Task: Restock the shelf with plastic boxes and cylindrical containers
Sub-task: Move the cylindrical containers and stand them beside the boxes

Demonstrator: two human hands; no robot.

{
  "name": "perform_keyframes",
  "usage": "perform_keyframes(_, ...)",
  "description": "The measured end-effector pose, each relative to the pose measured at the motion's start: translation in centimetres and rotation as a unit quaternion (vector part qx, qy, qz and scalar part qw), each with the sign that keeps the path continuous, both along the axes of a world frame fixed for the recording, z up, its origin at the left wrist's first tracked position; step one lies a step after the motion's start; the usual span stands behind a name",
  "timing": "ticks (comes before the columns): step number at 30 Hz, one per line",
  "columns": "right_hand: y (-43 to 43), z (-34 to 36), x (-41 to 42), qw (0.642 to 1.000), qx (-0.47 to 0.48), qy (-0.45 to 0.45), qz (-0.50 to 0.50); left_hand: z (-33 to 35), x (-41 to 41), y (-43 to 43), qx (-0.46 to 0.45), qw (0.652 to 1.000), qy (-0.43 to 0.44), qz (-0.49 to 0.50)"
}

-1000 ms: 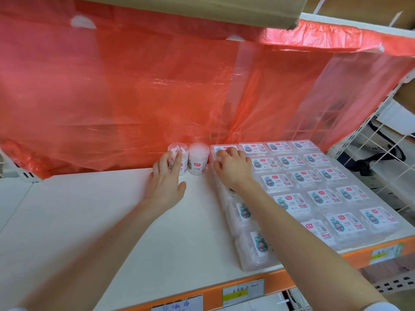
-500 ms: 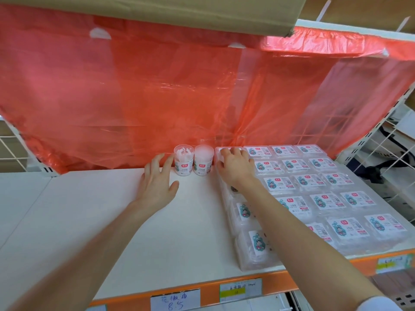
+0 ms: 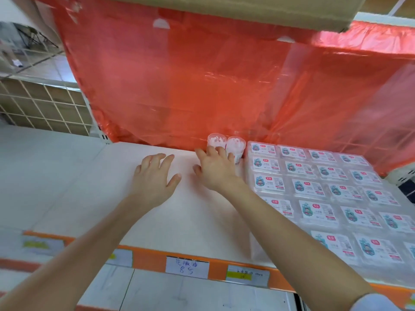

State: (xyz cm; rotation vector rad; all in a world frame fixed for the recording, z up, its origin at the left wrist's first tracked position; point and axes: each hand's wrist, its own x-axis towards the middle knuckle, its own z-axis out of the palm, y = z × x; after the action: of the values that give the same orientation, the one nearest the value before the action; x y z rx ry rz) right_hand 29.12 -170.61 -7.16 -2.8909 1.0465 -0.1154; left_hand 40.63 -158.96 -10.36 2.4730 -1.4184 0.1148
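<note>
The left hand (image 3: 155, 176) is hovering flat over the bare white shelf (image 3: 67, 176), fingers spread wide and holding nothing. Just to its right, the right hand (image 3: 215, 169) is reaching to the far edge with fingers loosely spread against the front of two cylindrical containers (image 3: 225, 144); whether it is closing on one or only nudging it, I cannot tell.

The step in hand looks like squaring these two containers against the back and against the block of boxes. To do it well, the push should be going low on the wall of each container, since they are tall and narrow and likely to tip if pressed near the lid. The free left hand could be steadying them from the left so they are not sliding apart.

The containers are clear round plastic with pale lids and white contents, standing upright, touching each other, at the far edge of the shelf against a thin, glossy, wrinkled red plastic sheet (image 3: 202, 86). Directly right of them, the plastic boxes (image 3: 314, 187) are lying in tidy rows, flat, clear and rectangular with printed labels, filling the right part of the shelf to its near edge, where an orange price strip (image 3: 148, 259) is carrying paper tags.
</note>
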Motion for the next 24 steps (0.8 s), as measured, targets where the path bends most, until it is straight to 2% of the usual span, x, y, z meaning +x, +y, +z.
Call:
perform_keyframes(8,5.5,-1.2,3.0,0.997,0.026,0.034,0.065,-0.4,1.0,7.1,0.022,0.998,0.001,0.059)
perform_keyframes(17,15.9,-1.7,6.0,0.995,0.013,-0.006,0.097,0.1,3.2,16.8,0.004,0.997,0.012,0.077)
perform_keyframes(24,25.9,-2.5,8.3,0.993,0.043,-0.023,0.105,-0.5,5.5,27.3,0.001,0.995,0.034,0.090)
